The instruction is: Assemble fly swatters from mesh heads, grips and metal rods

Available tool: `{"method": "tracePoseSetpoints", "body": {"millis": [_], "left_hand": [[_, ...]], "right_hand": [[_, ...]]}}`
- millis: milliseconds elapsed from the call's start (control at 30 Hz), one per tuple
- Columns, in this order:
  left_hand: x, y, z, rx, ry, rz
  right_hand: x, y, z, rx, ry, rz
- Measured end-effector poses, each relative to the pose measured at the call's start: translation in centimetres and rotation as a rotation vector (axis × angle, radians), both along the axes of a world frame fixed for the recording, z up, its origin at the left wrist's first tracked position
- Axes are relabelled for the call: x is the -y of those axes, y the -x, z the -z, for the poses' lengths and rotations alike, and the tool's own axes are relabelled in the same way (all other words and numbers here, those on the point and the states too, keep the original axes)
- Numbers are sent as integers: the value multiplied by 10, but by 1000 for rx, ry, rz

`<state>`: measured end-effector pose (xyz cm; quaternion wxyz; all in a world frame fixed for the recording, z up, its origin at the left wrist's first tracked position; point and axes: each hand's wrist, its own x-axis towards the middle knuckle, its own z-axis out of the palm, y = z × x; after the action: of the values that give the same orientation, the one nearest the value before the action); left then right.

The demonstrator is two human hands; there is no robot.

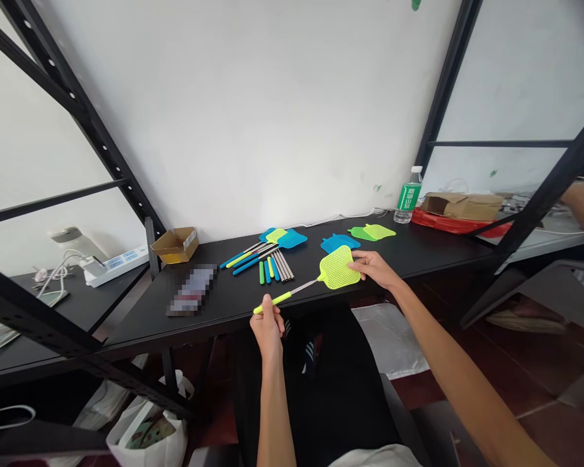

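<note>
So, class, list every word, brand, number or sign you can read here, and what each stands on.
"山" on the green bottle label; its other characters are too blurred.
Power strip: any markings too small.
Pixelated flat item: unreadable.
Small cardboard box: any print too small.

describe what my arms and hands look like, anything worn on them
Both the left hand and the right hand are bare, with no glove, ring or watch to be seen. The left forearm and right forearm are slender and uncovered, with no sleeve, cable or marking visible as far as the picture shows them.
</note>
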<state>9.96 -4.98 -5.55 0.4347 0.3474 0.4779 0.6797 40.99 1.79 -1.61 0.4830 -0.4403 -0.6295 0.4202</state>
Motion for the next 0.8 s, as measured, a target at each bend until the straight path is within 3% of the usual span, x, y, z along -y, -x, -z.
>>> {"method": "tracePoseSetpoints", "body": {"millis": [333,600,800], "left_hand": [[0,-1,-3,-12,24,-25],[1,-2,-7,-22,53,-51],[0,0,-4,-10,43,-40]], "right_hand": [[11,3,-10,-139,-80,-15],[-2,-4,4,-168,-51,-18],[-2,-2,4,-143,-72,-13]]}}
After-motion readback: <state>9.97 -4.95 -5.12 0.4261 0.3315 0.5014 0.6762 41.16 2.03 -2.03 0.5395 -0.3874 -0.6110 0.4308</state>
